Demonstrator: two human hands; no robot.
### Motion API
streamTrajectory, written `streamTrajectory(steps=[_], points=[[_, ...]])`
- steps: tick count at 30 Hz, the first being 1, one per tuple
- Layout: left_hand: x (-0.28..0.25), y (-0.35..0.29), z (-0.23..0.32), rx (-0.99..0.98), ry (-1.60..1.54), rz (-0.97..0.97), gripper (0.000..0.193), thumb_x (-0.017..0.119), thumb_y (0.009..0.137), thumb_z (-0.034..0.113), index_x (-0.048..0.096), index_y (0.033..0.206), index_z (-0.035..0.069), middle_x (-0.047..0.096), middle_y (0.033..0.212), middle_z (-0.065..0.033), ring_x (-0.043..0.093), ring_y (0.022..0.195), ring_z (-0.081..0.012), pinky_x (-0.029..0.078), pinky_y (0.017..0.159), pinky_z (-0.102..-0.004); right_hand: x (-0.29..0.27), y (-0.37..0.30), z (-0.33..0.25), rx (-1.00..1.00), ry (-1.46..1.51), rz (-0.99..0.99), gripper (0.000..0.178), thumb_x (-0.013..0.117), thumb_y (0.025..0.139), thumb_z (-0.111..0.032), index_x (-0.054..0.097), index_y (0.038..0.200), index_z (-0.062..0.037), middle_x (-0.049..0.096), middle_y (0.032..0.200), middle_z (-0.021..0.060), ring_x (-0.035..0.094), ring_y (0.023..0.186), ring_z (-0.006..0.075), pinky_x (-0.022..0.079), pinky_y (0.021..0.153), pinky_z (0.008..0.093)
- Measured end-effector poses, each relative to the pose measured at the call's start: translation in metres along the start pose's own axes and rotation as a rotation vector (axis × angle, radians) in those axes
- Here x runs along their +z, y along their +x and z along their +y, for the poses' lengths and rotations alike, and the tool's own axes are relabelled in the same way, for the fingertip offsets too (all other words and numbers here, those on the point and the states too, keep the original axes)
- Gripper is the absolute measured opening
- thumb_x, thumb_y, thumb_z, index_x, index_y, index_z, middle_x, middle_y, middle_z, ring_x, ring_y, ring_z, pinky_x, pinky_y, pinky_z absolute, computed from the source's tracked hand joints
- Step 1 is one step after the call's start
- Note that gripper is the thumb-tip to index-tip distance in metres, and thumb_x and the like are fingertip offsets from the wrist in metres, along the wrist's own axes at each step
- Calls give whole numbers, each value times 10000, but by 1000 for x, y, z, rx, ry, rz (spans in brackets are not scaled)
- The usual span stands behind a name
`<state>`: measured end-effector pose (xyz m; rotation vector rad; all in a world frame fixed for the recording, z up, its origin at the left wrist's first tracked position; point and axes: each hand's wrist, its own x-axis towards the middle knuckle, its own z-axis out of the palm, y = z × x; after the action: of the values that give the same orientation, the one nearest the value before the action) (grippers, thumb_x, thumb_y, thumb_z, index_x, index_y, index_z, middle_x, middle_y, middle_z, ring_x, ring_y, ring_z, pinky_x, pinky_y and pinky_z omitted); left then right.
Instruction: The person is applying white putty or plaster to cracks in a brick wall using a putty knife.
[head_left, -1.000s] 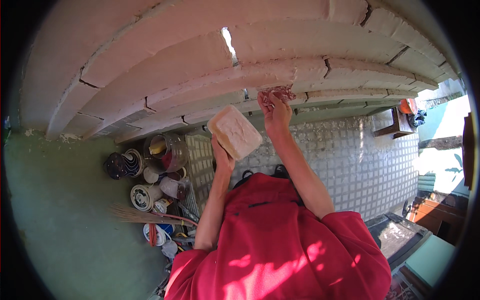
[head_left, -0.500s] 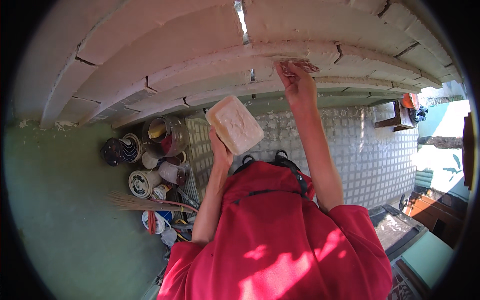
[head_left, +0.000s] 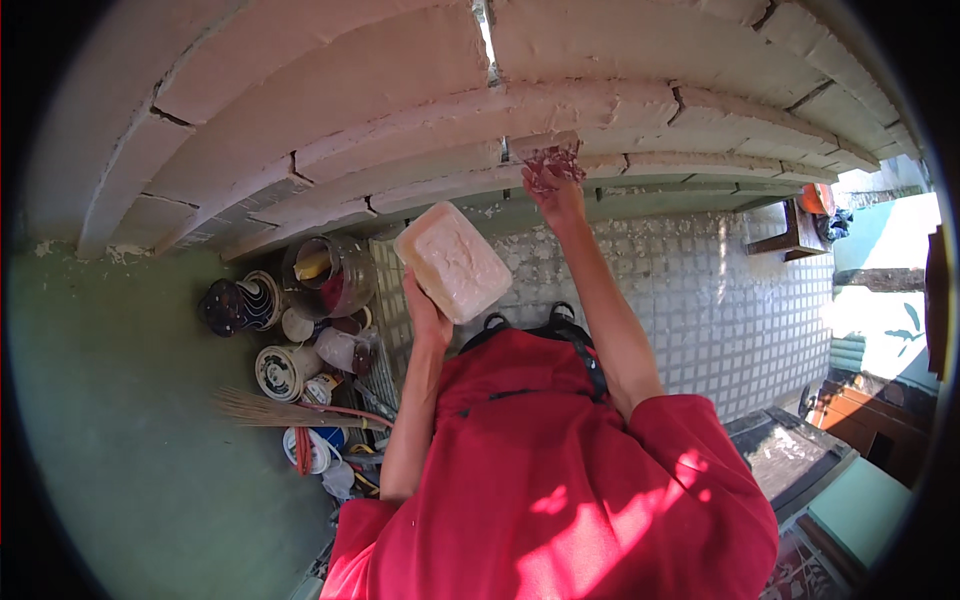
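Observation:
My left hand (head_left: 430,320) is closed round the side of a pale rectangular tub (head_left: 411,250), tilted so its inside shows. Thick pinkish-white paste (head_left: 458,258) fills it. Up and to the right, my right hand (head_left: 562,207) grips a flat scraper (head_left: 550,158) smeared with the paste. The scraper is up against the pale wall (head_left: 590,105) in front of me, beside a narrow vertical gap; I cannot tell whether its edge touches. Ridges, cracks and patches of paste run across that wall.
To the left stand a clear bucket (head_left: 355,275), several paint pails (head_left: 285,372) and a straw broom (head_left: 265,407) beside a green wall (head_left: 130,400). Patterned tiles (head_left: 700,290) cover the floor. A wooden bench (head_left: 790,235) stands far right, a dark worktop (head_left: 785,450) lower right.
My right hand has moved left and slightly down with the scraper, toward the vertical gap. The tub in my left hand has shifted a little left and down.

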<state>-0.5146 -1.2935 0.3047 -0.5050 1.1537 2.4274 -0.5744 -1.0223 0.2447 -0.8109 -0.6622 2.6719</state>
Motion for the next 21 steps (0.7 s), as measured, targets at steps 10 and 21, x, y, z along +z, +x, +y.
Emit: streamTrajectory(steps=[10, 21], points=[[-8, -16, 15, 28, -33, -4, 573, 280, 1002, 485, 384, 1405, 90, 478, 1395, -74, 492, 1261, -262, 411, 1056, -418, 11, -17, 6, 39, 138, -196, 207, 557, 923, -30, 566, 1130, -31, 651, 1092, 158, 655, 1007, 294, 574, 795, 384], [-5, -21, 19, 17, -46, 3, 563, 277, 1003, 470, 380, 1411, 95, 471, 1403, -76, 490, 1262, -272, 406, 1061, -422, 18, -57, -19, -84, 122, -120, 161, 566, 902, -1, 590, 1060, -18, 652, 1050, 141, 668, 961, 295, 586, 783, 380]])
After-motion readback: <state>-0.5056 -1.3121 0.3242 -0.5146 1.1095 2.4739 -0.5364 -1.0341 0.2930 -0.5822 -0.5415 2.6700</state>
